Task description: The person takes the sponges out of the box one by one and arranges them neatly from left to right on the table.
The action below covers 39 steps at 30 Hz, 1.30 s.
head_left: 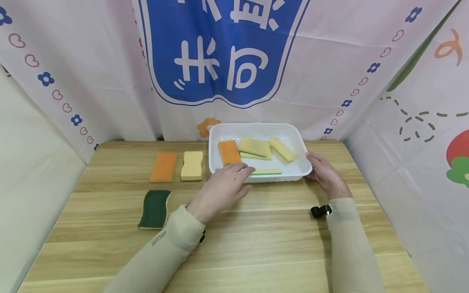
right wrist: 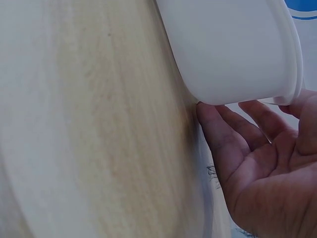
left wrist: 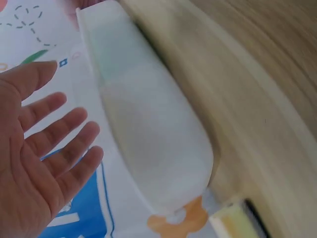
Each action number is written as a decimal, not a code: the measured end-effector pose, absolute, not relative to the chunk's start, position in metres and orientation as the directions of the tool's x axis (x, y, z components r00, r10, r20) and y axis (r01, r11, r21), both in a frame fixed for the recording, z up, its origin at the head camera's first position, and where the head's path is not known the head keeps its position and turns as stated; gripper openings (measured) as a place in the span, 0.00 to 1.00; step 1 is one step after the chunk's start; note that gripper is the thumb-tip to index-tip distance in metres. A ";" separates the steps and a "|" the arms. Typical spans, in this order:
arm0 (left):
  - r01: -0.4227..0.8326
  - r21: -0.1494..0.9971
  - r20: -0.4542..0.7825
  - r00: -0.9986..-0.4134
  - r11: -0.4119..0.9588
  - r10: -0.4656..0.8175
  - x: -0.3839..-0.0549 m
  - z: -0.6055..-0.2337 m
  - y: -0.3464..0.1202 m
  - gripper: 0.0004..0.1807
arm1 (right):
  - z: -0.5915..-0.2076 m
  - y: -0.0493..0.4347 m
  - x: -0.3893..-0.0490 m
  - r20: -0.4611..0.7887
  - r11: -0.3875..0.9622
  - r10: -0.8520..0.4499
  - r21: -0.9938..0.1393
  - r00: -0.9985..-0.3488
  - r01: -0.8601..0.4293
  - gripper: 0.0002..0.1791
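A white plastic tray stands at the back of the table with several sponges in it. Inside are an orange sponge, a stacked pair of yellowish sponges, a tilted yellow sponge and a green-edged sponge near the front wall. My left hand hovers over the tray's front left rim, fingers spread and holding nothing; in the left wrist view its palm shows bare beside the tray wall. At the tray's right end, my right hand grips the rim, its fingertips against the outer wall.
Left of the tray, an orange sponge and a cream notched sponge lie on the wooden table. A dark green wavy sponge lies nearer, beside my left forearm. A printed curtain hangs behind the tray.
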State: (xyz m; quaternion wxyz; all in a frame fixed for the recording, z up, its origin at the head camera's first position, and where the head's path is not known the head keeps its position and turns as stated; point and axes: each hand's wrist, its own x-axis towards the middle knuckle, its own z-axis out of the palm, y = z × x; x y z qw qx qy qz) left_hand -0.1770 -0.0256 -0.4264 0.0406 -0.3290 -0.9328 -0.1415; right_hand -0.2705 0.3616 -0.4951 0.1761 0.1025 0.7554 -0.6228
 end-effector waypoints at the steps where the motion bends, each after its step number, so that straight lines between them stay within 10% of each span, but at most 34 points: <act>1: 0.622 0.245 0.169 -0.783 0.744 0.599 -0.179 -0.428 -0.023 0.28 | -0.495 0.362 -0.271 -0.395 0.204 -0.064 -0.904 -0.917 0.375 0.41; 16: 0.379 0.494 -0.043 -0.888 0.783 0.457 -0.217 -0.441 0.012 0.30 | -0.495 0.362 -0.271 -0.395 0.201 -0.072 -0.905 -0.916 0.375 0.41; 39: 0.326 0.567 -0.173 -0.850 0.756 0.497 -0.237 -0.444 0.023 0.24 | -0.496 0.361 -0.273 -0.404 0.203 -0.061 -0.900 -0.913 0.385 0.41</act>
